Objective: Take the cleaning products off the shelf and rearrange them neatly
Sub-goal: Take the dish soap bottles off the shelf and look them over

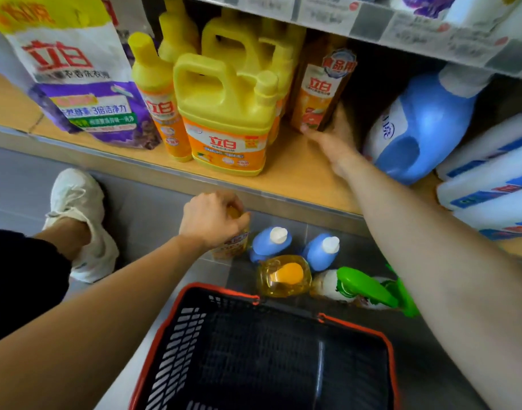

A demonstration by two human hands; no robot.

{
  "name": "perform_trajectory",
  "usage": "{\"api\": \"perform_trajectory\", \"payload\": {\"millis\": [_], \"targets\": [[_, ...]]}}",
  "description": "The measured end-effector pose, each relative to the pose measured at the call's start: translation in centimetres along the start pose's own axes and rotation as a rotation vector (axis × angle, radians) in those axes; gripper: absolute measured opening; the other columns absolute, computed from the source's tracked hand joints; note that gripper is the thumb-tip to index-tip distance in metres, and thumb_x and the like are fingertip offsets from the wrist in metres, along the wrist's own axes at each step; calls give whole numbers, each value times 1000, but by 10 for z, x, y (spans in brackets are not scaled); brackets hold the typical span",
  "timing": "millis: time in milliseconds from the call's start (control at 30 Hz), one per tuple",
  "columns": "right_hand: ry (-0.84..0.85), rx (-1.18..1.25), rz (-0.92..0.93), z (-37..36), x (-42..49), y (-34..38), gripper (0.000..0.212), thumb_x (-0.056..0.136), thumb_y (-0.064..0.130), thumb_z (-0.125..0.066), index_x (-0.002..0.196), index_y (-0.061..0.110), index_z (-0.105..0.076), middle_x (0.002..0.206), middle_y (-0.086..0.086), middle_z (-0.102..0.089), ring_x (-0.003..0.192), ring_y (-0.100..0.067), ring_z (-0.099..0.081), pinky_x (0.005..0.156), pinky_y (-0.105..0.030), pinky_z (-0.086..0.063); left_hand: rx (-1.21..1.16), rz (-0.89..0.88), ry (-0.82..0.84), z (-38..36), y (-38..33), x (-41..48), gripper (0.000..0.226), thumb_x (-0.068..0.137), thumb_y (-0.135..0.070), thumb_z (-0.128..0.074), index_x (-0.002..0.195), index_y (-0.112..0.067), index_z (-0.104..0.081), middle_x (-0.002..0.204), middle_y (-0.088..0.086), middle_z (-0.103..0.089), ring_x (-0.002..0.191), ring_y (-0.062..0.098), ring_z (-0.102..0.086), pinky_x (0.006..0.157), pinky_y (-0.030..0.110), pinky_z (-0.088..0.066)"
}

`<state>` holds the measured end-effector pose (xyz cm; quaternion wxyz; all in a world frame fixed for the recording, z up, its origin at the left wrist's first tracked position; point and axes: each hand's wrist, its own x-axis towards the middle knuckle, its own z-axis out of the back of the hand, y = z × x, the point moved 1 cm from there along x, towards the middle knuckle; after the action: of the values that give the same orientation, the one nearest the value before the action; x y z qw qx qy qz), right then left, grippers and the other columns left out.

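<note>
Orange refill pack (pixel 319 93) getting gripped by right hand (pixel 333 146) on shelf (pixel 298 176), left hand (pixel 212 220) clamping small bottle (pixel 233 244) on floor; needing 1 clean lift next.

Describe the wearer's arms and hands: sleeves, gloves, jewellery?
Both forearms are bare up to the frame edge, with no sleeves in view. The left hand and right hand wear no gloves, and no rings, watch or wristband show on the sides the camera sees. No markings or bandages are visible.
</note>
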<state>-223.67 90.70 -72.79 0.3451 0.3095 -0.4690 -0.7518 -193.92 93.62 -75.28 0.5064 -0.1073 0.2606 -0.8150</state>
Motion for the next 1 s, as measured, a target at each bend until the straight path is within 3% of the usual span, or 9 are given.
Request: {"api": "perform_trajectory", "payload": {"millis": [100,233,333,400,567,667,733,867,1000], "targets": [[-70,144,7,-10,-4,-13,98,75,8,-86,155,14,-31,147,-8,-53,131,-19,-55,109,-32,-46,-1,-5,-9,0,1,1,31,71,-58,-57,82,-34,-73,83,-10,-73,83,21,-68,70,31,-51],[-239,96,17,-8,-10,-29,73,73,16,-89,137,7,-55,114,-9,-64,93,-13,-65,78,-21,-54,-14,-10,6,0,2,1,27,77,-56,-61,83,-33,-74,85,-10,-73,83,19,-66,72,32,-53],[-214,140,54,-9,-4,-21,94,69,14,-91,148,8,-40,134,-10,-58,108,-12,-64,89,-20,-55,-22,-2,5,0,0,-2,31,74,-56,-57,83,-32,-75,87,-10,-73,82,18,-66,73,33,-55],[-175,129,97,-12,4,-8,107,65,19,-93,153,13,-32,143,-8,-54,124,-18,-59,104,-34,-52,-22,4,14,0,0,-3,27,76,-53,-60,85,-32,-75,88,-11,-73,83,17,-66,73,31,-54],[-196,156,103,-13,26,0,107,62,17,-93,149,12,-31,131,-3,-61,120,-16,-61,105,-41,-52,-13,13,19,1,-1,-4,27,75,-54,-60,86,-33,-75,89,-13,-72,83,16,-65,72,29,-53],[-199,141,126,-11,23,-1,91,59,18,-94,138,13,-48,126,-4,-67,115,-16,-65,101,-42,-54,-19,20,30,2,-2,-5,32,72,-56,-55,85,-34,-74,90,-13,-72,83,15,-65,74,31,-55],[-215,142,134,-11,11,-5,81,57,16,-95,127,12,-55,116,-1,-71,106,-11,-69,94,-36,-57,-18,23,31,3,-3,-5,33,71,-57,-55,85,-34,-74,90,-14,-72,83,16,-65,73,30,-54],[-202,111,176,-4,-25,-17,76,56,14,-97,118,22,-53,105,15,-67,90,16,-63,74,-5,-51,-21,30,53,6,-6,-6,34,69,-56,-56,89,-35,-74,93,-11,-72,87,19,-67,72,29,-50],[-135,6,176,17,-61,-20,83,57,18,-97,126,27,-51,112,16,-63,96,10,-59,74,-3,-47,8,-6,164,16,-10,-5,45,77,-52,-71,118,-35,-66,116,-12,-71,105,17,-67,84,33,-53]]}}
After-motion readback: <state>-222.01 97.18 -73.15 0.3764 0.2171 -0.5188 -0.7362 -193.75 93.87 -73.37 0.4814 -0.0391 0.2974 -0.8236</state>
